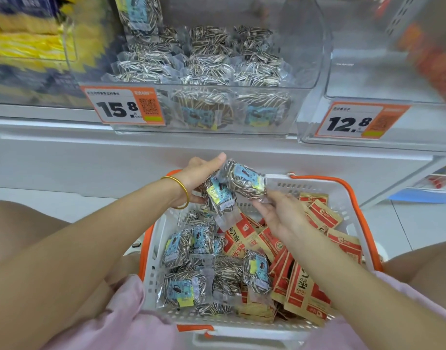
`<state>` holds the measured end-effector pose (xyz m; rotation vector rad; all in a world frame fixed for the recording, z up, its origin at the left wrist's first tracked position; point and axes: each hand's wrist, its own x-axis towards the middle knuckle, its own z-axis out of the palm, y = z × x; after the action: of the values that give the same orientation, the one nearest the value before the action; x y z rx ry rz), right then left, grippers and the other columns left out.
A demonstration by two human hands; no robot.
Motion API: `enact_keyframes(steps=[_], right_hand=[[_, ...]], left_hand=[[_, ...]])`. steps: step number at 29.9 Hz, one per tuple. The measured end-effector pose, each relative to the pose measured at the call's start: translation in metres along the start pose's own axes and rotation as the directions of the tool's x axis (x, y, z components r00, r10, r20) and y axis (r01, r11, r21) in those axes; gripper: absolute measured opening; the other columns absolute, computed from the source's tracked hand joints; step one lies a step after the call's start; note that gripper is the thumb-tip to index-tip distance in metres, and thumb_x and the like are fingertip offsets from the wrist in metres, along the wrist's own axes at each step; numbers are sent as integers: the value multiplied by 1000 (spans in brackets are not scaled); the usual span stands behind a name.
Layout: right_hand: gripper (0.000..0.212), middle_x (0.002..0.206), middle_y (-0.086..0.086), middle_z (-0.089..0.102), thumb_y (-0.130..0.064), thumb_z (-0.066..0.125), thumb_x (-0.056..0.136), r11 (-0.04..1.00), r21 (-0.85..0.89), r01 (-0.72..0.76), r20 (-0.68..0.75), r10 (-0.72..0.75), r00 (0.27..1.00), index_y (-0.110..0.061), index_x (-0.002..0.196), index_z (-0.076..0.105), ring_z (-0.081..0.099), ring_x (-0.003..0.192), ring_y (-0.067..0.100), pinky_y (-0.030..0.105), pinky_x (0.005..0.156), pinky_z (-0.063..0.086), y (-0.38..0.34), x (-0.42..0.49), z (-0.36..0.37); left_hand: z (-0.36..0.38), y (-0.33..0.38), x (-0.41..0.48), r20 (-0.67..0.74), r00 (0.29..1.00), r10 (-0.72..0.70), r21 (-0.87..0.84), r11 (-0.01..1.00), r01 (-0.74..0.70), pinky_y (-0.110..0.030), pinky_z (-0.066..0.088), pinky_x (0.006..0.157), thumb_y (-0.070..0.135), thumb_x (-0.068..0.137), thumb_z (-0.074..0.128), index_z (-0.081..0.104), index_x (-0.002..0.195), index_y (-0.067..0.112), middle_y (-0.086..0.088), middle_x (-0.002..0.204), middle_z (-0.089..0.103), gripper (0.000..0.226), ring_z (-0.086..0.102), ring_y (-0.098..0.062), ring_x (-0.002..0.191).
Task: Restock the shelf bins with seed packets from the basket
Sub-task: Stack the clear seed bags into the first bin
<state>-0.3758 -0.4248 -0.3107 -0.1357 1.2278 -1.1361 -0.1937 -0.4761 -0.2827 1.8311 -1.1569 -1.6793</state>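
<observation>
A white basket (318,184) with orange trim sits in front of me, holding several clear packets of striped seeds (181,246) on its left side and red-and-tan packets (302,291) on its right. My left hand (199,175) grips a clear seed packet (220,197) with a blue label above the basket. My right hand (280,210) pinches the lower edge of a second clear seed packet (243,180) that rests against my left thumb. Above, the clear shelf bin (302,72) with the 15.8 price tag (123,106) holds several of the same striped seed packets.
A second clear bin (368,79) with a 12.8 tag (358,121) stands to the right and looks nearly bare. Yellow bags (27,39) fill the bin at far left. A white shelf ledge (90,157) runs below the bins. My knees flank the basket.
</observation>
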Motion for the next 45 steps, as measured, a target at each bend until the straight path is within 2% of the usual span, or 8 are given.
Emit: enact_keyframes(steps=[12,18,23,30,37,39,42,45], right_hand=[[14,65,5,62,-14,66,86,880,-475,12,197,93,976,-5,80,57,57,56,11,21,54,50,24,-16,-3],[51,88,5,67,-32,81,63,778,-624,-73,213,259,942,-5,101,61,63,72,13,28,61,53,15,-16,-3],[104,139,4,50,-60,77,59,711,-680,179,395,149,907,-21,144,32,50,125,22,46,108,37,-18,-12,-2],[112,122,5,66,-45,92,44,860,-478,180,650,207,731,-17,139,39,64,110,21,34,85,54,-41,-39,31],[102,125,10,63,-42,84,51,785,-439,438,730,27,683,-21,139,38,64,107,29,47,83,55,-112,-75,132],[95,128,10,61,-44,78,54,772,-433,466,707,-30,706,-23,138,37,64,108,29,52,86,53,-128,-68,167],[74,122,10,62,-33,75,73,800,-378,466,639,-140,757,-21,133,35,67,94,27,56,79,54,-140,-45,215],[75,122,13,59,-20,77,73,851,-269,450,593,-222,774,-17,133,31,69,89,28,60,76,53,-143,-15,256]], left_hand=[[-3,4,-6,-7,994,109,-87,990,-109,-42,55,86,34,71,79,36,129,19,-2,111,56,74,61,-18,101],[-1,8,-10,-36,987,154,-10,988,-155,-40,56,83,25,78,71,41,124,22,-5,102,60,56,65,-21,93],[0,18,-29,113,971,211,171,958,-229,-30,53,77,23,81,67,43,122,24,3,95,53,47,59,-11,84],[-11,63,-72,273,900,341,326,847,-420,-26,50,66,38,75,72,39,129,32,7,94,52,63,58,-9,77],[-87,125,-109,2,782,623,298,746,-595,-27,56,67,58,87,49,51,113,31,7,106,59,37,63,-5,87],[-114,131,-99,-252,633,732,338,679,-652,-29,51,65,45,92,50,56,99,27,3,101,64,20,62,-9,82],[-160,127,-71,-370,365,854,810,489,-323,-39,47,89,25,89,47,66,105,16,-6,108,65,27,58,-25,102],[-183,120,-50,-335,454,825,895,429,-119,-47,36,105,8,82,50,60,122,11,-16,135,50,42,41,-34,128]])
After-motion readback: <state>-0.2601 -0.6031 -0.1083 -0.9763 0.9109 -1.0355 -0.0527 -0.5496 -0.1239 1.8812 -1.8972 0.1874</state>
